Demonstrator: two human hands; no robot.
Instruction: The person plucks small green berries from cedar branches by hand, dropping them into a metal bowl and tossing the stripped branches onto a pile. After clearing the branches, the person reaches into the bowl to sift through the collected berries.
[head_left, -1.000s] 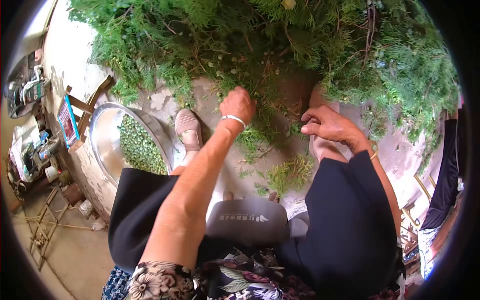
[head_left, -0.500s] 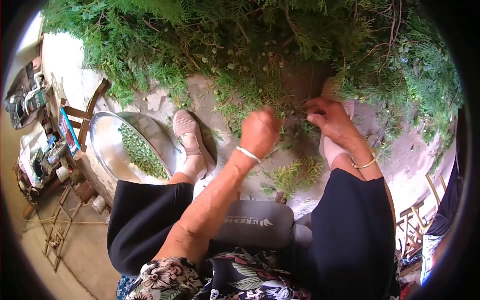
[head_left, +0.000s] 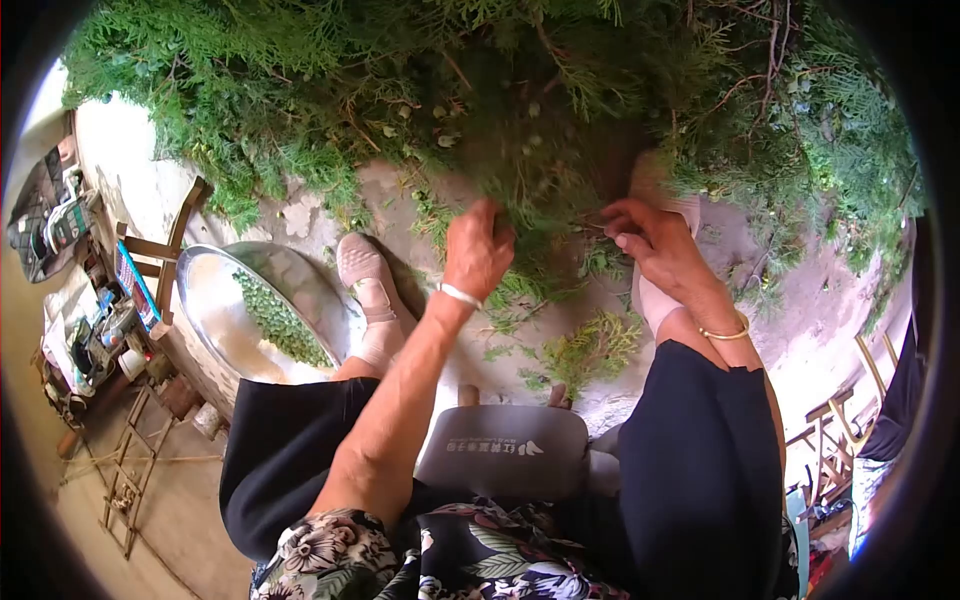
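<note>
In the head view my left hand [head_left: 480, 250], with a white bangle on its wrist, is closed on an evergreen branch [head_left: 545, 195] with flat, scaly sprays. The foliage beside it is smeared by motion. My right hand [head_left: 662, 250], wearing a yellow bangle, is in front of my right shoe, its thumb and fingers drawn together. Whatever lies between those fingertips is too small to make out. A large metal basin [head_left: 205, 310] stands left of my left shoe, with many small green cones [head_left: 280, 318] in it.
A big heap of evergreen branches [head_left: 300, 90] spreads across the far side. A loose sprig [head_left: 595, 350] lies on the ground between my feet. Left of the basin is a small wooden stool [head_left: 150, 265]; a wooden ladder [head_left: 130, 470] lies beyond. More wooden frames [head_left: 825, 450] are at right.
My left hand has moved left and slightly nearer the basin side, and foliage by it has shifted. My right hand stays almost in place.
</note>
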